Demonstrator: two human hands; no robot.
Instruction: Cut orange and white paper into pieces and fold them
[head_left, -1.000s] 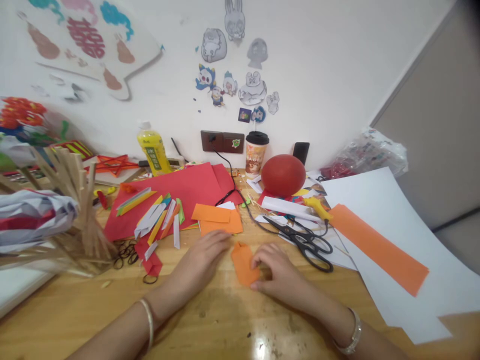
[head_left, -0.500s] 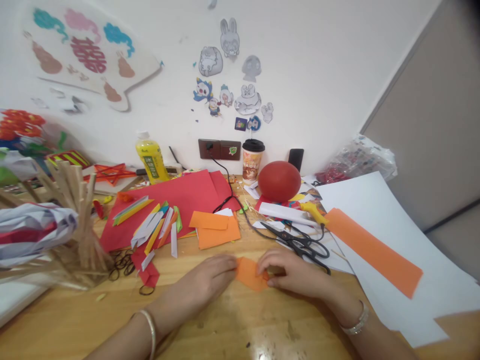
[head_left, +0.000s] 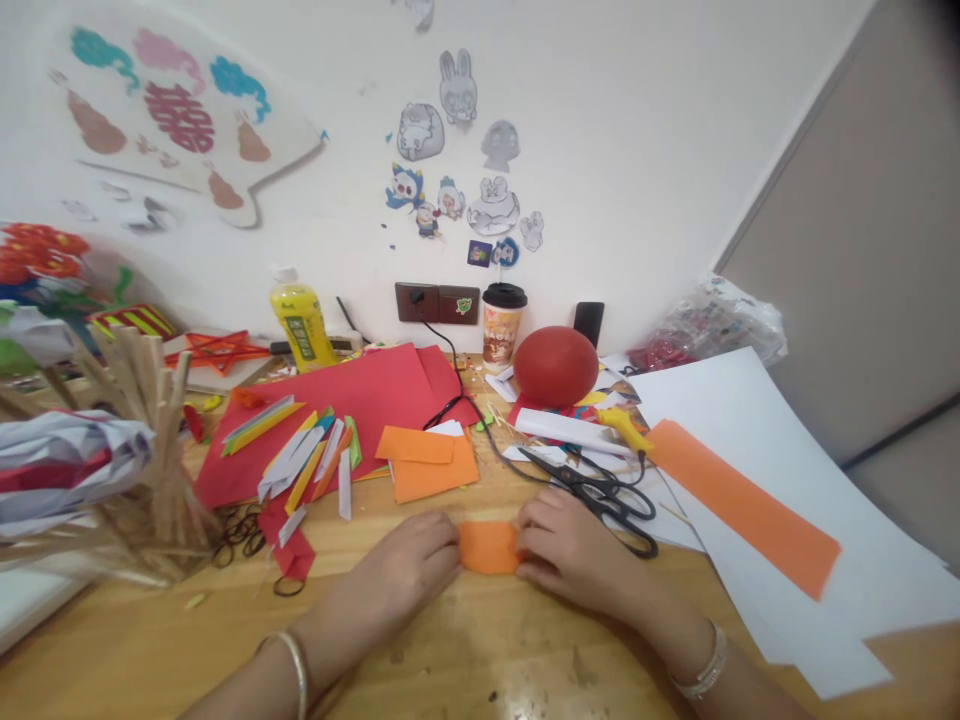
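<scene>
1. Orange paper sits between the two hands, at the near middle of the desk; whether it lies flat or is slightly raised, I cannot tell.
2. The white sheet spreads over the right side, well apart from the hands, with an orange strip on it.
3. The red sheet lies beyond the left hand, folded slips on its near part.
4. The scissors lie just beyond the right hand, in neither grip.
5. The left hand has its fingers curled in, closed on the paper's left end; the right hand has its fingers bent and closed on the right end. The undersides of both grips are hidden.
6. The paper's position has changed: a second ago it pointed away from the body, held by the right hand alone; half a second ago it slanted; now it lies level, crosswise, gripped at both ends. That suggests the turning is done and both hands steady it.
</scene>
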